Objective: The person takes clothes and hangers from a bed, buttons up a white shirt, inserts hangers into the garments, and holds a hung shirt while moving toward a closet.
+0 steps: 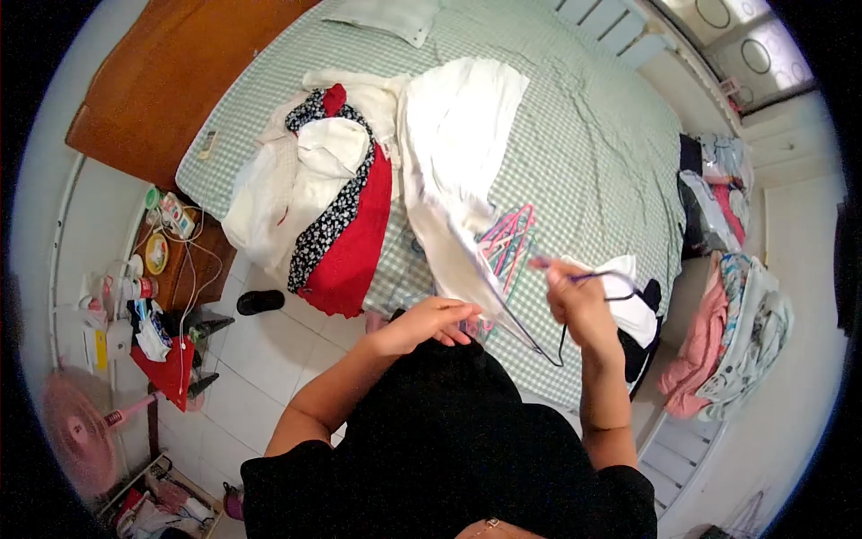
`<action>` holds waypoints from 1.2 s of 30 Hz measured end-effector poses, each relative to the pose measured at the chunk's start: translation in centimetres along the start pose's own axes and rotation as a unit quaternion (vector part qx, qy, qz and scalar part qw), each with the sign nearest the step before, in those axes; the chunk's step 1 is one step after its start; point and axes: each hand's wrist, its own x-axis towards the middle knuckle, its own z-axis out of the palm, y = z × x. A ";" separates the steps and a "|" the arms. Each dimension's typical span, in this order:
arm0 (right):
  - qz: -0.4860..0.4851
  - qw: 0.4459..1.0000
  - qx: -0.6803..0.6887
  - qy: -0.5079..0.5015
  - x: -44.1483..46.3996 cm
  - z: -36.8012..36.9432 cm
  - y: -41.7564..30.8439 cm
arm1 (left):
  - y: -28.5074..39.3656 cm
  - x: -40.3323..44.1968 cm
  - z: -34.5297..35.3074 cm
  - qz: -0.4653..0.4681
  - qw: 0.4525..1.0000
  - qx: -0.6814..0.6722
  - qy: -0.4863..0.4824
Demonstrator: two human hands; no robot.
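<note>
My right hand (579, 304) is closed on a thin dark purple hanger, raised over the bed's near edge. My left hand (426, 325) is at the lower end of a long white garment (458, 135), fingers loosely bent and apart; whether it grips the cloth cannot be made out. The garment stretches away from me across the green checked bed (584, 153). A dark cord or hanger edge runs along its near part. Beside it lie pink and teal hangers (512, 238). To the left is a pile of clothes with a red garment (355, 242) and a black floral one (337, 216).
White and black clothing (633, 310) lies at the bed's right edge. Folded clothes (732, 332) hang over a rail farther right. A wooden nightstand (211, 260), a pink fan (81, 431) and a black slipper (260, 302) are on the left. A pillow (386, 16) lies at the far end.
</note>
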 end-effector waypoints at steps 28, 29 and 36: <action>-0.551 0.514 -0.547 0.365 36.0 -2.4 -20.1 | 5.2 2.4 -26.1 -0.002 0.771 0.517 0.372; -0.559 0.517 -0.540 0.359 36.7 -0.6 -17.9 | 5.5 2.7 -27.4 0.018 0.766 0.510 0.392; -0.479 0.682 -0.458 0.309 46.5 2.2 4.6 | 4.9 6.9 -39.2 0.059 0.750 0.386 0.533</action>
